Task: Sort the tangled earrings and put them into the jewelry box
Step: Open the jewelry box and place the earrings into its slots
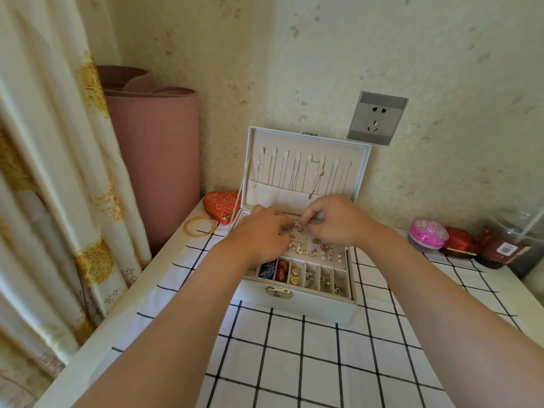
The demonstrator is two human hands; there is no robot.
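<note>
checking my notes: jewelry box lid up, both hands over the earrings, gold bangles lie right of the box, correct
One slip: the head view shows the gold bangles left of the jewelry box, by the red heart-shaped box. Lid up, left hand and right hand over the earrings: correct.

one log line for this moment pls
step: sorting | left hand: touching earrings | right hand: pinching earrings | jewelry box: open

Left hand point(259, 234), right hand point(335, 222): two. One box point(309, 304), six front compartments point(295, 275) showing, one heart case point(222, 206), earrings point(306, 245) too tangled to count.
</note>
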